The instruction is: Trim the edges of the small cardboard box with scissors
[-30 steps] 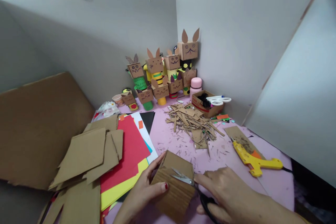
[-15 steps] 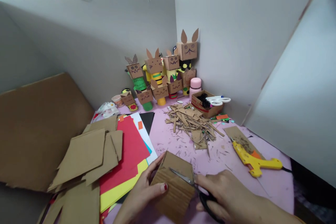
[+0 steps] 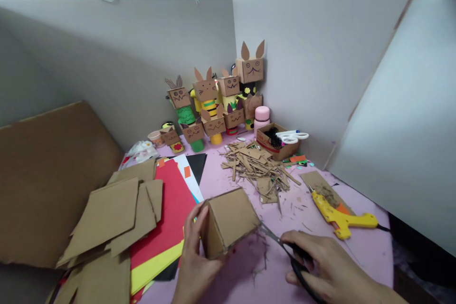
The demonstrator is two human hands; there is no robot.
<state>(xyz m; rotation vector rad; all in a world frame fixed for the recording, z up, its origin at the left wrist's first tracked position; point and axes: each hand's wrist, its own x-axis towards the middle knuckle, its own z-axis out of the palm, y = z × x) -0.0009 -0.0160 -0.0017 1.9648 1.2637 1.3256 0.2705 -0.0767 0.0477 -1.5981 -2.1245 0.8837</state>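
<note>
A brown cardboard box (image 3: 233, 216) is tilted in my left hand (image 3: 197, 251), whose thumb lies at its lower front and whose fingers wrap its left side. My right hand (image 3: 320, 261) grips black-handled scissors (image 3: 299, 266) by the loops. The scissor blades point up and left, their tips at the right corner of the box. Thin cardboard shreds hang or lie just below that corner. I cannot tell whether the blades touch the cardboard.
Behind stand several cardboard animal figures (image 3: 213, 126). A heap of cardboard scraps (image 3: 252, 161) lies before a small box (image 3: 281, 152) with white scissors (image 3: 292, 137). A yellow glue gun (image 3: 338, 216) rests right; cardboard sheets (image 3: 107, 209) and red paper (image 3: 171, 194) lie left.
The box has been turned and lifted by my left hand, showing another face. The scissors have moved from across its face to its right corner, with my right hand slightly farther right.
</note>
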